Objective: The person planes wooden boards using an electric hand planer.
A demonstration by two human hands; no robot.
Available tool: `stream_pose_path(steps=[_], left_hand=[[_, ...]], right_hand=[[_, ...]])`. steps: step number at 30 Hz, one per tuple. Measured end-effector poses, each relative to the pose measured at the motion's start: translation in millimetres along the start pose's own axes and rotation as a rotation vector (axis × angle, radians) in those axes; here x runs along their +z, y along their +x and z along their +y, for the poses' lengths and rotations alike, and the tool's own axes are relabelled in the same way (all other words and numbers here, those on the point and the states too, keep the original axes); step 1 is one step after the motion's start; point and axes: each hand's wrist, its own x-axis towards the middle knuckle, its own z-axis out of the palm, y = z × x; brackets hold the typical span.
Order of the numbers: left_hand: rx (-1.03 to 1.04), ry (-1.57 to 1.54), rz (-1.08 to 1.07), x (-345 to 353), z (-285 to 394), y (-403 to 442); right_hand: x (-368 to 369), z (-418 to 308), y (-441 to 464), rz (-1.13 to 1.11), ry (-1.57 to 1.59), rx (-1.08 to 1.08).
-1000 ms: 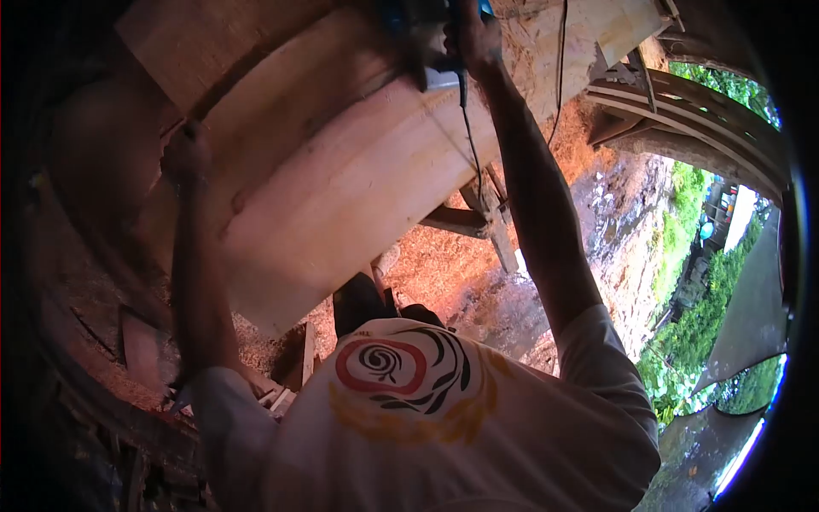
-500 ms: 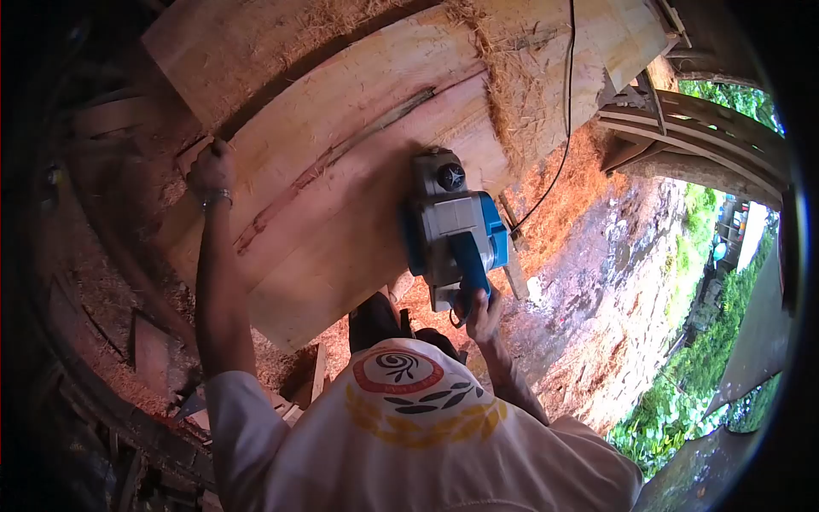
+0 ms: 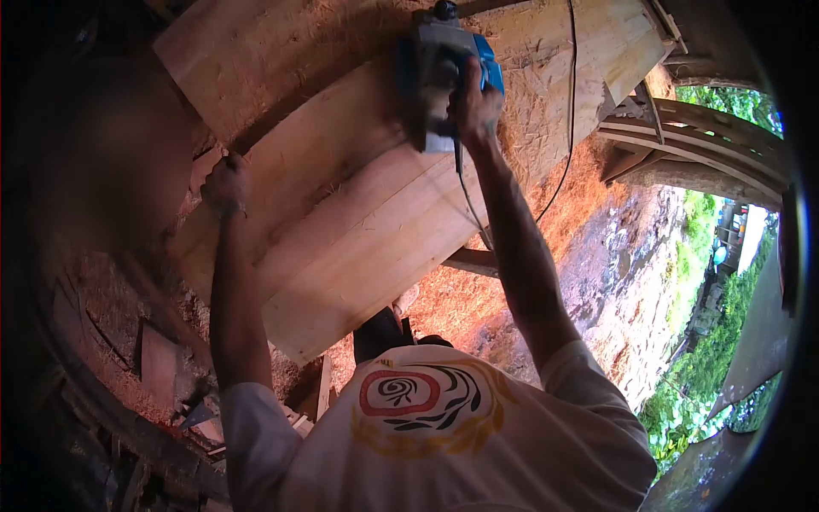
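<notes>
My right hand [image 3: 478, 109] is wrapped around the rear handle of a blue and silver electric planer [image 3: 444, 51]. The planer rests on the far part of a wide wooden board [image 3: 367, 196], its cord trailing from the back. At the board's left end, my left hand [image 3: 226, 182] has its fingers closed on the edge. Shavings partly cover the board's upper side. The planer's underside is hidden against the wood.
A second plank [image 3: 247, 60] lies beyond the board. A black cable [image 3: 572, 94] hangs across the wood at right. Orange shavings [image 3: 461, 299] cover the ground below. Curved timbers [image 3: 699, 132] stand at right, scrap wood [image 3: 158, 363] at left. A dark blurred patch [image 3: 119, 154] is unclear.
My right hand has pushed the planer away from me, from the near edge to the far part of the board. The dark streak in the wood no longer shows. My left hand remains at the edge.
</notes>
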Motion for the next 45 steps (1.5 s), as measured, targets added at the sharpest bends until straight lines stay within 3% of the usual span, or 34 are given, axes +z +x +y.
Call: stream_pose_path(steps=[7,10,12,14,16,17,18,20,21,24,25,26,28,29,33,39,42,45], left_hand=[[0.061,-0.049,0.061,3,-4,-3],[0.008,-0.042,0.062,11,-4,2],[0.028,-0.042,0.082,-3,1,-5],[0.035,-0.040,0.058,-12,7,-8],[0.010,-0.035,0.005,-14,7,-6],[0.015,-0.057,0.006,-14,8,-5],[0.018,-0.075,0.005,-13,8,-5],[0.012,-0.068,0.002,-10,2,-6],[0.004,-0.052,0.006,-7,2,-3],[0.000,-0.029,-0.005,-13,6,-6],[-0.003,-0.027,-0.012,-18,8,-8],[0.002,-0.032,-0.019,-21,8,-11],[0.014,-0.043,-0.027,-26,10,-13],[0.020,-0.046,-0.024,-25,10,-13],[0.031,-0.061,-0.014,-11,2,-8],[0.056,-0.064,0.024,-16,2,-13],[0.047,-0.034,0.036,-11,3,-12],[0.155,0.034,0.075,-16,1,-14]], right_hand=[[21,-16,61,-0.146,0.171,0.015],[3,-8,45,-0.231,0.161,-0.069],[-19,-12,3,-0.281,0.126,0.052],[-54,84,-20,-0.148,-0.591,-0.957],[-95,95,-114,-0.249,-0.574,-0.924],[-109,81,-162,-0.417,-0.313,-0.442],[-122,67,-210,-0.401,-0.044,0.038],[-136,40,-272,-0.427,0.033,0.037],[-144,49,-292,-0.441,0.163,0.146],[-140,53,-289,-0.453,0.213,0.154],[-135,73,-278,-0.366,-0.258,-0.344],[-124,67,-267,-0.350,-0.278,-0.350],[-90,40,-232,-0.400,0.106,0.052],[-72,27,-212,-0.393,0.189,0.121],[-5,-17,-132,-0.339,0.174,-0.013],[62,-43,-50,-0.242,0.175,0.001],[58,-24,-52,-0.226,0.109,-0.140],[11,-5,-110,-0.355,0.033,-0.034]])
